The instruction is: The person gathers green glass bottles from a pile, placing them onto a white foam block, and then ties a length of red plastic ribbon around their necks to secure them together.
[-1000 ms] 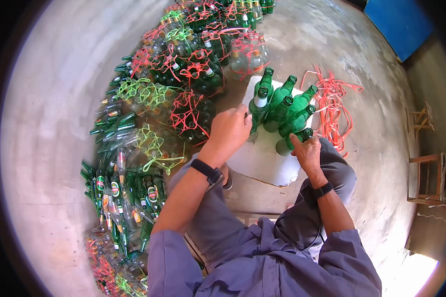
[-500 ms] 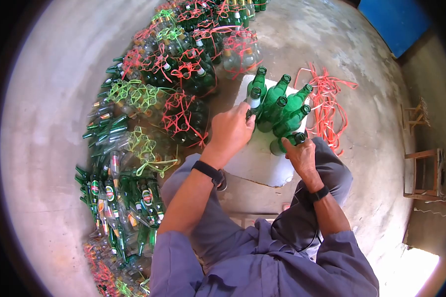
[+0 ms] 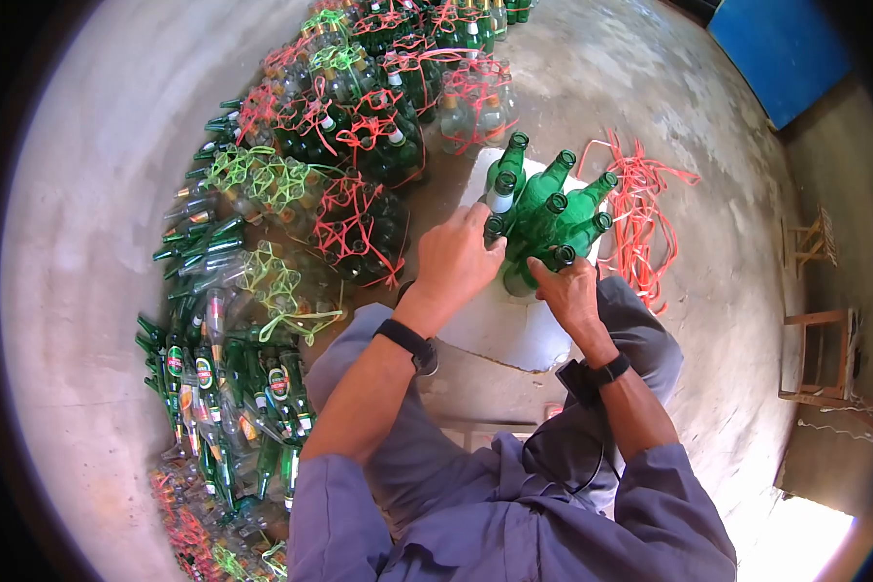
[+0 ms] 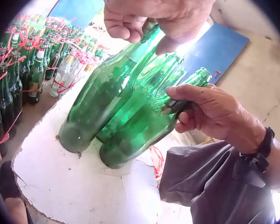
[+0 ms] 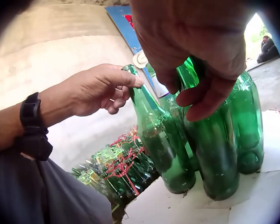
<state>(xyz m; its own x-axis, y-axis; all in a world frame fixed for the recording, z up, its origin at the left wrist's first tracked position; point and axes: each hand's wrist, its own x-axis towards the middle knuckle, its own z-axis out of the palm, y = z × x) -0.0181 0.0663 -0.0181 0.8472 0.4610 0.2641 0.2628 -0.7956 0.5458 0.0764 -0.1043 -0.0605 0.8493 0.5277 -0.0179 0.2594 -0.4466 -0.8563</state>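
Observation:
Several green glass bottles (image 3: 558,184) stand close together on a white board (image 3: 495,335) in front of the person's knees. At the near left of the group, my left hand (image 3: 458,260) grips a green bottle (image 4: 95,105) by its neck, thumb and fingers near the mouth, as the right wrist view shows. My right hand (image 3: 570,294) grips another green bottle (image 5: 214,154) around the neck and shoulder at the group's near side. In the left wrist view these two bottles stand side by side, bases on the board, slightly apart.
Bundles of bottles tied with red strap (image 3: 364,228) and green strap (image 3: 272,179) line the left side. Loose labelled bottles (image 3: 204,373) lie nearer. A heap of red strap (image 3: 640,223) lies right of the board. A wooden stool (image 3: 820,359) stands far right.
My right hand has moved left with its bottle, bringing it close to the rest of the group and my left hand. The left hand keeps its grip on the same bottle.

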